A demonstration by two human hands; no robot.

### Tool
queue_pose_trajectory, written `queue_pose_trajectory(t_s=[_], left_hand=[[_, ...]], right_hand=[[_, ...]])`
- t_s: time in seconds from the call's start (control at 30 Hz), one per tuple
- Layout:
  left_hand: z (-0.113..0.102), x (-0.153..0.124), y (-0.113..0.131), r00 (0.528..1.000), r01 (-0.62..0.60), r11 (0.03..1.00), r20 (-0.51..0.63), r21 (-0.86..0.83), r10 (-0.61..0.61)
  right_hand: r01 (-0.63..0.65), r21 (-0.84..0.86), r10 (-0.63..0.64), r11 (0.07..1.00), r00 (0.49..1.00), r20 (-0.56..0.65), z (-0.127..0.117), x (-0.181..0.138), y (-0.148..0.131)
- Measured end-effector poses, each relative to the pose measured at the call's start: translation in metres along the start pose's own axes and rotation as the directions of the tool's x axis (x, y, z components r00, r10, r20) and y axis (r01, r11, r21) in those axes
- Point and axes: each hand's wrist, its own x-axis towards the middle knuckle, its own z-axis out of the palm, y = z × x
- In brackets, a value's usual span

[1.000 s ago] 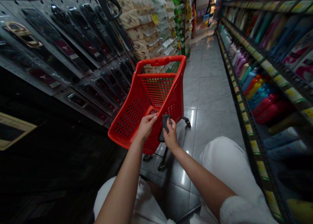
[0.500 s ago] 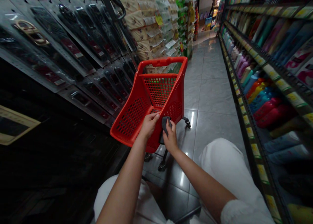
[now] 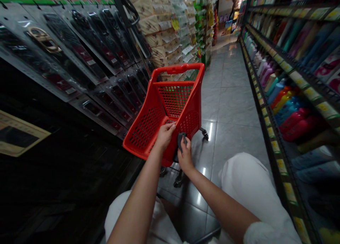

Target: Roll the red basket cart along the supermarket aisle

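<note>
A red plastic shopping cart (image 3: 159, 95) with a slotted basket stands in front of my knees. My left hand (image 3: 164, 136) is closed at the near side rim of its basket, thumb and fingertips together on the edge. Just to the right and lower, my right hand (image 3: 185, 155) grips a small dark grey pad (image 3: 180, 139), soft-looking like a cloth or sponge. It lies against the outer side of the basket. I cannot tell its exact kind. Nothing lies in the visible part of the basket.
On the left, packaged belts (image 3: 98, 34) hang on a rack. Stacked tissue-like packs (image 3: 162, 27) stand behind the cart. Shelves of bottles (image 3: 289, 112) line the right side. Grey floor tiles (image 3: 233, 102) run along the aisle. My white-clothed knee (image 3: 244, 180) is close to the right shelf.
The view has shifted slightly, so the surroundings sit a little further right. My right hand and the grey pad are slightly lower on the cart's side. My left hand stays at the rim.
</note>
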Motion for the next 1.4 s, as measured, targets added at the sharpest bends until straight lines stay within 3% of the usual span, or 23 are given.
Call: queue_pose_trajectory(t_s=[0.13,0.33,0.4,0.47,0.6,0.67,0.8,0.87,0.97,1.07,1.17,1.23,1.33,1.4], left_hand=[[0.002,0.002,0.002,1.0,0.01,1.0,0.007,-0.019,-0.01],[0.003,0.004,0.002,0.999,-0.01,1.0,-0.031,0.02,0.011],[0.003,0.004,0.002,0.999,-0.008,1.0,-0.031,0.016,0.008],[0.004,0.004,0.003,1.0,0.003,1.0,-0.014,-0.008,-0.003],[0.004,0.002,0.006,1.0,0.019,1.0,-0.01,-0.02,-0.02],[0.004,0.002,0.007,1.0,0.017,1.0,-0.024,-0.01,-0.018],[0.003,-0.001,0.007,1.0,0.021,1.0,-0.006,0.005,-0.021],[0.002,-0.003,0.007,1.0,0.018,1.0,0.004,0.022,-0.018],[0.0,-0.009,0.009,1.0,0.024,0.999,0.008,0.038,-0.024],[-0.002,-0.016,0.011,0.999,0.048,0.997,0.016,0.056,-0.048],[-0.003,-0.022,0.014,0.998,0.058,0.995,-0.003,0.081,-0.058],[-0.003,-0.025,0.017,0.998,0.066,0.995,-0.007,0.076,-0.065],[-0.003,-0.031,0.022,0.998,0.068,0.995,0.012,0.074,-0.069],[-0.004,-0.035,0.024,0.997,0.071,0.993,0.017,0.092,-0.073]], right_hand=[[-0.179,-0.014,0.18,0.984,0.984,0.014,0.014,-0.022,0.018],[0.028,0.057,-0.029,0.998,0.999,0.016,0.008,-0.021,-0.025],[0.075,0.047,-0.077,0.996,0.996,0.033,0.003,-0.016,-0.025],[0.056,0.028,-0.057,0.998,0.998,0.04,0.003,-0.017,-0.014],[-0.103,0.048,0.104,0.993,0.994,-0.012,0.014,-0.022,0.011],[-0.109,0.086,0.114,0.99,0.991,-0.063,0.014,-0.015,0.008],[0.031,0.072,-0.019,0.997,0.987,-0.161,-0.007,0.02,-0.018],[0.103,0.014,-0.1,0.995,0.984,-0.148,-0.019,0.039,-0.023],[0.143,-0.062,-0.147,0.988,0.987,-0.071,-0.026,0.053,-0.005],[-0.017,-0.051,0.013,0.999,0.997,-0.082,-0.021,0.05,0.027],[-0.172,0.022,0.173,0.985,0.964,-0.2,-0.018,0.044,0.037],[-0.088,0.031,0.092,0.996,0.968,-0.232,-0.02,0.045,0.023],[0.155,-0.022,-0.157,0.988,0.976,-0.153,-0.029,0.056,-0.006],[0.216,-0.061,-0.222,0.974,0.967,-0.128,-0.034,0.066,-0.011]])
